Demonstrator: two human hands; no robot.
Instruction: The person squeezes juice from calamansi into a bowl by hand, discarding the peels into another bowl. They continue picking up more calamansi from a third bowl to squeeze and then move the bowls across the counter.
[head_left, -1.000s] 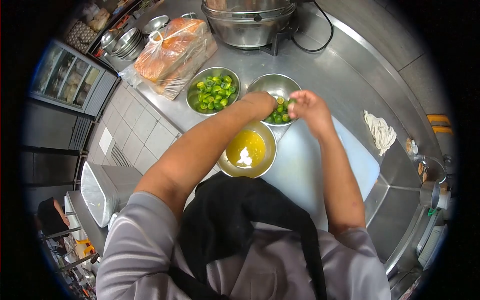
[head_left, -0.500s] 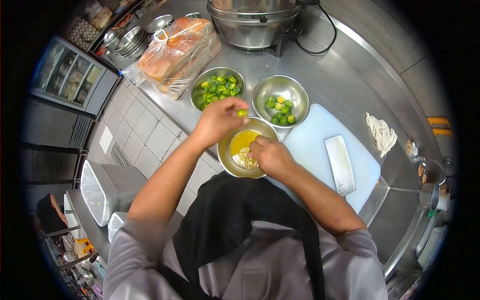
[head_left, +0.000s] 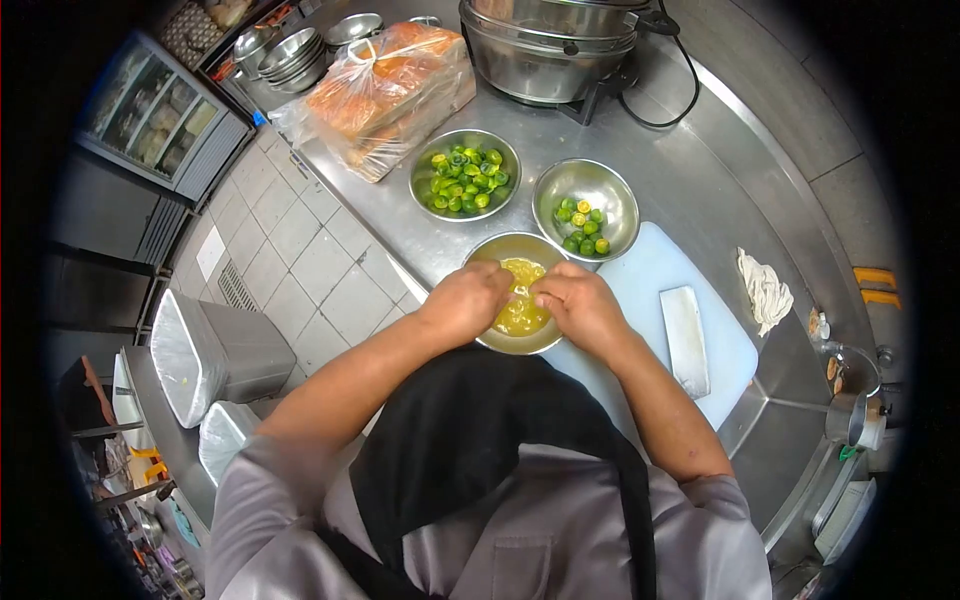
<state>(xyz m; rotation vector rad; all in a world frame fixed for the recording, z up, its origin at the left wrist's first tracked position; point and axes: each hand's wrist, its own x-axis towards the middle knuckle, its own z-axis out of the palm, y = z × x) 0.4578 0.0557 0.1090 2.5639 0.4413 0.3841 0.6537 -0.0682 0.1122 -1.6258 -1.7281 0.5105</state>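
Note:
A metal bowl [head_left: 518, 346] of yellow juice [head_left: 520, 318] stands in front of me, with both hands over it. My left hand [head_left: 466, 304] is closed at the bowl's left side, knuckles up. My right hand [head_left: 584, 306] is closed at the right side, thumb and fingers pinched. Their fingertips nearly meet above the juice; whatever they pinch is hidden. Behind to the left, a metal bowl [head_left: 424, 193] holds many squeezed green calamansi halves [head_left: 468, 180]. Beside it on the right, another metal bowl [head_left: 613, 195] has several cut calamansi [head_left: 582, 228], some showing yellow-orange flesh.
On the right a cleaver [head_left: 684, 342] lies on a white cutting board [head_left: 640, 280]. A crumpled cloth [head_left: 765, 292] is farther right. Bagged bread [head_left: 390, 95] and a large metal pot [head_left: 545, 55] stand at the back. A lined bin [head_left: 190, 360] is on the left.
My left hand has come down from near the bowl of squeezed halves, where it had a calamansi half at its fingers, to the juice bowl. My right hand has stayed over the juice.

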